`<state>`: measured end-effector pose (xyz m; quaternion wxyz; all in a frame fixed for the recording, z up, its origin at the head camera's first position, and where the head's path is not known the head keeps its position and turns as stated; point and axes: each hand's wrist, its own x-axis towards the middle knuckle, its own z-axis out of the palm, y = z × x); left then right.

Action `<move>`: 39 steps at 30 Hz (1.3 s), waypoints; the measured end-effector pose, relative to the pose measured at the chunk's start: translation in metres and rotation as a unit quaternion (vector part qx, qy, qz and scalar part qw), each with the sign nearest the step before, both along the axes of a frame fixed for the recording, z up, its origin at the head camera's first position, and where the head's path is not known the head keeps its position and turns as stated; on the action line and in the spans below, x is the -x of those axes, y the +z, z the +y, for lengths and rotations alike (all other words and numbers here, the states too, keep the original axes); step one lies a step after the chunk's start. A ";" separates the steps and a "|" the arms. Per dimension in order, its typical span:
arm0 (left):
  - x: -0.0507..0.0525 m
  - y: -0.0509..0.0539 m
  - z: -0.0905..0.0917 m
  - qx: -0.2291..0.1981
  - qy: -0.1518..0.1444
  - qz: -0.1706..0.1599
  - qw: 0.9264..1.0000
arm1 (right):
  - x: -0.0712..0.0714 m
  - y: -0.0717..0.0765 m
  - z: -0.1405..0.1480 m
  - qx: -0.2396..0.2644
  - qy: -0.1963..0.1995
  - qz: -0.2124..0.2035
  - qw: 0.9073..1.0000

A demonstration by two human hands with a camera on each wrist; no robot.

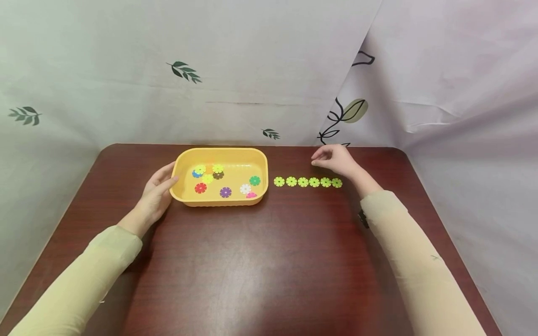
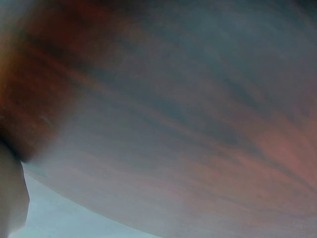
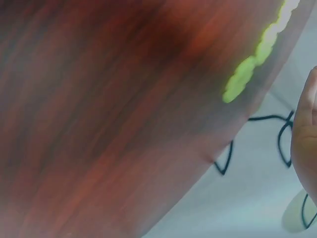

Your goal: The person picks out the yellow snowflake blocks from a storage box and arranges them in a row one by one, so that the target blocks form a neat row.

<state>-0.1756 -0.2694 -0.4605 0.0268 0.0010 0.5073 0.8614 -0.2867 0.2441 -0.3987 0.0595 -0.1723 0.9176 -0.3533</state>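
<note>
My left hand [image 1: 154, 196] grips the left side of a yellow plastic basin [image 1: 220, 202], thumb at the rim and fingers along the outer wall. Inside lie several flower-shaped notched discs, among them a red disc [image 1: 200, 188], a purple disc [image 1: 225, 192] and a green disc [image 1: 254, 180]. To the right of the basin, several yellow-green discs [image 1: 303, 182] form a straight row. Just beyond the row's right end is my right hand [image 1: 334, 161], fingers loosely bent, with nothing visible in it. The right wrist view catches part of that hand [image 3: 304, 139] and the row [image 3: 240, 79], blurred.
Everything stands on a dark red wooden table [image 1: 252, 261] with rounded back corners. A pale cloth with leaf prints [image 1: 185, 72] hangs behind it and along the sides. The left wrist view shows mostly blurred tabletop [image 2: 148, 124].
</note>
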 end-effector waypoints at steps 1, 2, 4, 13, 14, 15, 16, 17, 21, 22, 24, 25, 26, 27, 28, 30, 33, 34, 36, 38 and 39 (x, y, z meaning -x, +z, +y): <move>0.000 0.000 0.000 0.005 0.002 -0.001 1.000 | 0.000 0.000 -0.005 0.004 0.003 -0.001 1.000; 0.000 0.001 0.000 0.009 0.004 -0.001 1.000 | 0.001 0.001 -0.009 0.006 0.006 -0.002 1.000; -0.001 0.001 0.000 0.013 0.005 -0.002 1.000 | 0.002 0.002 -0.018 0.011 0.013 -0.005 1.000; 0.000 0.002 0.000 0.003 -0.004 -0.001 1.000 | -0.001 0.007 -0.059 0.053 0.043 -0.004 0.998; 0.000 0.002 -0.001 0.003 -0.004 -0.002 1.000 | -0.002 0.008 -0.064 0.058 0.048 -0.003 0.997; 0.000 0.002 -0.001 0.004 -0.005 -0.001 1.000 | -0.002 0.008 -0.068 0.062 0.054 -0.003 0.997; 0.000 0.002 -0.001 0.006 -0.004 -0.002 1.000 | -0.003 0.009 -0.073 0.067 0.058 -0.004 0.996; 0.000 0.002 -0.001 0.005 -0.004 -0.002 1.000 | -0.004 0.010 -0.077 0.073 0.061 -0.006 0.995; 0.000 0.001 0.000 0.004 -0.003 -0.002 1.000 | -0.007 0.011 -0.093 0.090 0.071 -0.015 0.993; 0.000 0.001 0.000 0.002 -0.002 -0.002 1.000 | -0.008 0.011 -0.097 0.093 0.073 -0.017 0.993; 0.000 0.001 0.000 -0.001 -0.002 -0.001 1.000 | -0.009 0.010 -0.104 0.097 0.077 -0.019 0.992; 0.000 0.001 0.000 -0.002 -0.002 0.000 1.000 | -0.009 0.010 -0.108 0.099 0.079 -0.020 0.992; 0.000 0.001 0.000 -0.005 -0.002 0.001 1.000 | -0.009 0.010 -0.111 0.101 0.080 -0.021 0.991; 0.000 0.001 0.000 -0.006 -0.002 0.001 1.000 | -0.010 0.009 -0.115 0.105 0.082 -0.021 0.991; 0.000 0.001 0.000 -0.006 -0.002 0.001 1.000 | -0.010 0.009 -0.118 0.108 0.084 -0.020 0.990; 0.000 0.001 0.000 -0.004 -0.001 0.000 1.000 | -0.011 0.009 -0.126 0.116 0.086 -0.019 0.989; 0.000 0.001 0.000 0.001 0.000 -0.002 1.000 | -0.013 0.010 -0.137 0.123 0.091 -0.019 0.988; 0.000 0.001 0.000 0.003 0.000 -0.003 1.000 | -0.013 0.010 -0.141 0.123 0.094 -0.018 0.988; 0.000 0.001 0.000 0.004 0.000 -0.003 1.000 | -0.014 0.011 -0.149 0.119 0.100 -0.017 0.988; 0.000 0.001 0.000 0.003 -0.001 -0.002 1.000 | -0.014 0.011 -0.156 0.113 0.107 -0.014 0.988; 0.000 0.001 0.000 0.002 -0.001 -0.002 1.000 | -0.013 0.011 -0.160 0.111 0.110 -0.013 0.988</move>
